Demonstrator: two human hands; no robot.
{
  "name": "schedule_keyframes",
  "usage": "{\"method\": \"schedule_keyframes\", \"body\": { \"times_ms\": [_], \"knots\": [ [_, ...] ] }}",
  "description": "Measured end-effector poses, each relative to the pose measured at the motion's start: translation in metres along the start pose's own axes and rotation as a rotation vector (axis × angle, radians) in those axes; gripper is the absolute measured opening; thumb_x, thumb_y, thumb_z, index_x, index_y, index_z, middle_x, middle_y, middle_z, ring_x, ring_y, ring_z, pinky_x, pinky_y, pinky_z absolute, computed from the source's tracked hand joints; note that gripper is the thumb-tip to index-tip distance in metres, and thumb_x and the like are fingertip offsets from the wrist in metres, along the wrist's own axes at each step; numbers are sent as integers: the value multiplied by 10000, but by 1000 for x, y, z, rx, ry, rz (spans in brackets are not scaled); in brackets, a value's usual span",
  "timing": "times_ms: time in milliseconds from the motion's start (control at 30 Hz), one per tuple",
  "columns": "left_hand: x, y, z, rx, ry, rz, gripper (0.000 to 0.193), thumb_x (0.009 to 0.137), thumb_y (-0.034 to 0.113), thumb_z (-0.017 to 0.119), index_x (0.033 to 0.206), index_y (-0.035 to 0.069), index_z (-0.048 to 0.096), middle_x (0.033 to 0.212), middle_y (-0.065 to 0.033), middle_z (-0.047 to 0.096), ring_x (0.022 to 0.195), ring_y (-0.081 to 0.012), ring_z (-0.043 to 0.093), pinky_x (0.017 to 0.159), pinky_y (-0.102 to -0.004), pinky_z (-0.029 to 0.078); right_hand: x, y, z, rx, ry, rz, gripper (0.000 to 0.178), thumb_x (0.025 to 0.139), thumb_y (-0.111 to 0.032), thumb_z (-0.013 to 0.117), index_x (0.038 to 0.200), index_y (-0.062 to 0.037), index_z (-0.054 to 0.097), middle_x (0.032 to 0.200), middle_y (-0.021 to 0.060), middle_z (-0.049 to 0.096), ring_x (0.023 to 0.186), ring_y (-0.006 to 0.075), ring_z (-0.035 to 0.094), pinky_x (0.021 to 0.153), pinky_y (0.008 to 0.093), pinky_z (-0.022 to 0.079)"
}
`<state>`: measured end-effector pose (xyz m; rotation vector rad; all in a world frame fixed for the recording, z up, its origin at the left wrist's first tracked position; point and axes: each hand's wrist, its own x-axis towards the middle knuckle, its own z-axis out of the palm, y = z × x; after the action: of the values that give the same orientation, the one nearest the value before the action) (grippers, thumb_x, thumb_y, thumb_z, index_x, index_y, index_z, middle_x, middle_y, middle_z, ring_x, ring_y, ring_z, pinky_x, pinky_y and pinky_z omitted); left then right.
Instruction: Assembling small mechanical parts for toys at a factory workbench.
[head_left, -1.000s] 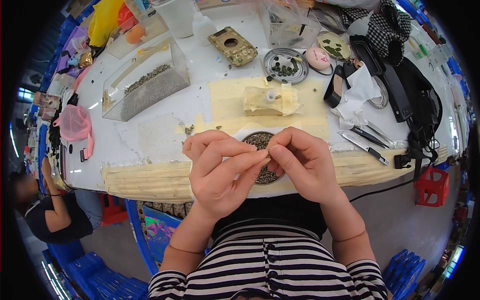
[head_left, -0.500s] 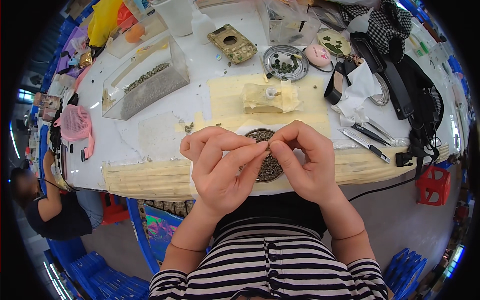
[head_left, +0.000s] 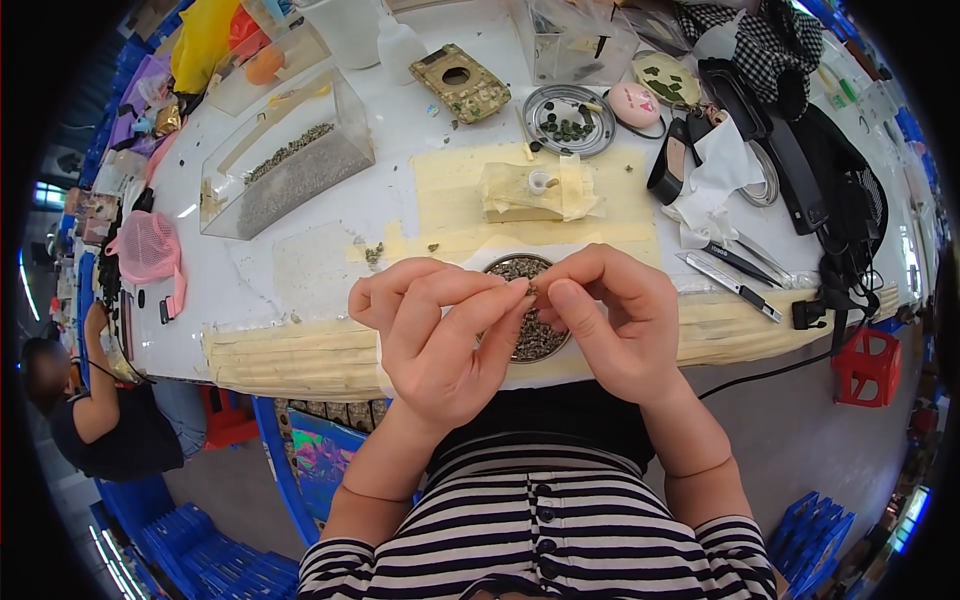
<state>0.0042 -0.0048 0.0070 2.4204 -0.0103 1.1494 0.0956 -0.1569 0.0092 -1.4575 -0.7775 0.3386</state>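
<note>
Above a round metal tin (head_left: 520, 360) my two hands meet nearly fingertip to fingertip. The tin holds many small mottled grey-green pieces (head_left: 535, 340). Thumb and forefinger of my left hand (head_left: 440, 335) pinch a tiny piece (head_left: 531, 287), too small to name. My right hand (head_left: 620, 320) is curled beside it, its thumb and fingers drawn together; what they hold, if anything, cannot be made out. Just beyond the tin stands a tape-wrapped block (head_left: 515, 198) with a small white cup (head_left: 540, 182) on it.
A clear bin (head_left: 290, 205) of small pieces stands at the left. Farther back lie a camouflage model hull (head_left: 460, 85) and a metal dish (head_left: 570, 120) with dark green parts. A utility knife (head_left: 730, 287) and tweezers (head_left: 745, 265) lie right. Another person (head_left: 110, 420) sits far left.
My right hand has shifted slightly right, and a small gap has opened between its thumb and my left fingertips. My left hand has moved slightly left.
</note>
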Motion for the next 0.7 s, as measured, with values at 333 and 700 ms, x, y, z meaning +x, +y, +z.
{"method": "schedule_keyframes", "body": {
  "times_ms": [333, 700],
  "knots": [
    [-4, -11, 7, -32, 66, -36, 247, 705, 62, 830, 924, 136, 747, 889, 41, 666, 882, -180, 558, 817, -353, 280, 3, 4, 8, -398, 118, -443, 255, 797, 25, 747, 1050, 4, 745, 873, 113, 695, 705, 214, 670, 607, 291, 538],
    [-6, -11, 5, -22, 59, -19, 270, 691, 51, 834, 930, 142, 748, 892, 36, 671, 872, -186, 567, 817, -352, 291, 4, 6, 11, -393, 130, -369, 225, 811, 26, 744, 1036, 16, 745, 850, 124, 693, 682, 214, 666, 587, 291, 533]
  ]
}}
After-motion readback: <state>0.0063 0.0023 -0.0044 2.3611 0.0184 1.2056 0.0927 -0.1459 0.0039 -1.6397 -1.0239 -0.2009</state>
